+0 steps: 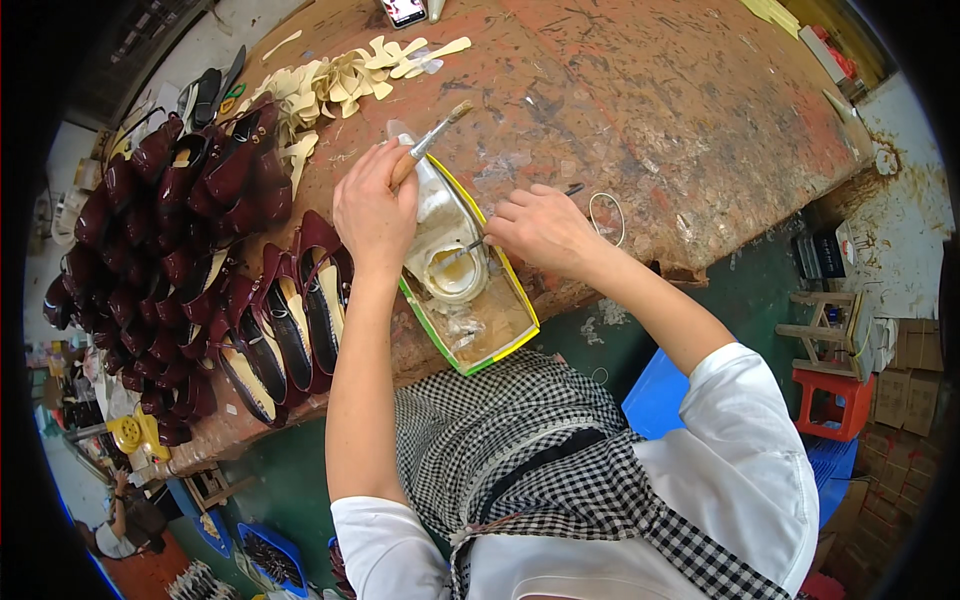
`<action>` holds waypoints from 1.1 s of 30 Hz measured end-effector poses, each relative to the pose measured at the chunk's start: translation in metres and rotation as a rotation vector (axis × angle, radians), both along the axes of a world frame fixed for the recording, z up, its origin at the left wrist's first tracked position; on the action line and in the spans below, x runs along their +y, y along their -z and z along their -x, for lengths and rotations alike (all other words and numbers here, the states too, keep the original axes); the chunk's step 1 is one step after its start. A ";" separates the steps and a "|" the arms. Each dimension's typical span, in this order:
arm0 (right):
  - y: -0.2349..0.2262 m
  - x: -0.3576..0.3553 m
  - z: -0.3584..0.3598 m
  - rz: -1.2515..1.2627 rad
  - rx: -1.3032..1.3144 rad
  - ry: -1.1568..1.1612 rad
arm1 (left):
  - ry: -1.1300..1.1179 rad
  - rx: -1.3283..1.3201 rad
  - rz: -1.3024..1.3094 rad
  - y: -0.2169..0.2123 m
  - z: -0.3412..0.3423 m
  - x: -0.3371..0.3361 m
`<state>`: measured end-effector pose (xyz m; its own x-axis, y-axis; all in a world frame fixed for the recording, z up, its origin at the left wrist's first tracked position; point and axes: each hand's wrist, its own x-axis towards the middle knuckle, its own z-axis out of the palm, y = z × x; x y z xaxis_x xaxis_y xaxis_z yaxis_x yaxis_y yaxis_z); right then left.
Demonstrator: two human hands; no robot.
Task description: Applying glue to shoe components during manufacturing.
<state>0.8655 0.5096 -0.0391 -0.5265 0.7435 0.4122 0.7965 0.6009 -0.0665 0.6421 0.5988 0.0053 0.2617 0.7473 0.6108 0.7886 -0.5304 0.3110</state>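
My left hand (375,205) is closed round the wooden handle of a paintbrush (432,132), whose bristles point up and away to the right. My right hand (540,228) grips a thin dark-ended stick (466,248); its lower end reaches over a round whitish pot (478,283) with pale, glue-like stuff inside. Whether the tip touches that stuff, I cannot tell. The pot sits in a long pointed tray (522,336) edged in yellow and green tape, near the table's front edge. Left of my left forearm, several dark red shoes (275,320) stand in a row.
A large heap of dark red shoes (165,240) covers the table's left side. Behind it lie cream shoe-shaped pieces (335,85). A phone (404,10) rests at the far edge. A loose pale loop (607,220) lies to the right. A red stool (832,402) stands at the right.
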 end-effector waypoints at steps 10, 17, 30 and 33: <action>-0.005 -0.003 -0.001 0.006 -0.009 -0.018 | 0.003 0.005 0.009 -0.002 0.000 -0.001; 0.002 0.001 0.003 -0.078 0.048 -0.019 | 0.005 -0.003 0.017 -0.001 0.000 -0.001; 0.002 0.000 0.002 -0.057 0.038 -0.021 | -0.005 -0.054 0.046 0.002 0.000 0.000; 0.001 -0.001 0.006 -0.063 0.076 -0.025 | 0.002 -0.055 0.051 0.002 0.000 0.000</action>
